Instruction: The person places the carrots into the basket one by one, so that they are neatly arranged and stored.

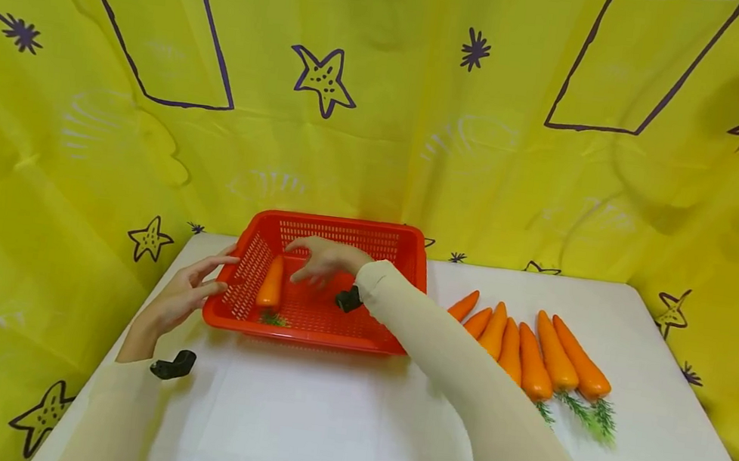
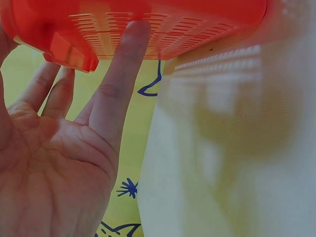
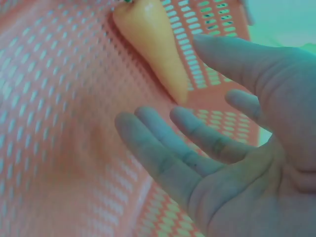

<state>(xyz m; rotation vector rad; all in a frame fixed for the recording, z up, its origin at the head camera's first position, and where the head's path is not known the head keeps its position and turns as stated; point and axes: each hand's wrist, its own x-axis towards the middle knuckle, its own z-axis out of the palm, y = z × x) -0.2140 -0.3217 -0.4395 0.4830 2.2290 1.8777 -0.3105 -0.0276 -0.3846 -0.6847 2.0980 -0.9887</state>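
Note:
A red plastic basket [image 1: 330, 336] with slotted walls stands at the back of the table. One orange carrot [image 1: 271, 284] with a green leafy end lies inside along its left wall. Just right of that carrot, my right hand [image 1: 325, 260] hovers inside the basket. In the right wrist view its fingers [image 3: 153, 148] are spread and hold nothing, apart from the carrot [image 3: 153, 42]. My left hand [image 1: 177, 296] is at the basket's left side. The left wrist view has one straight finger [image 2: 118, 84] against the slotted wall [image 2: 197, 22]; other fingertips are partly hidden behind the rim.
Several orange carrots [image 1: 532, 363] with green tops lie in a row on the white table [image 1: 320, 423], right of the basket; my right sleeve hides part of them. A yellow patterned curtain [image 1: 377, 163] rises behind the table and along both sides.

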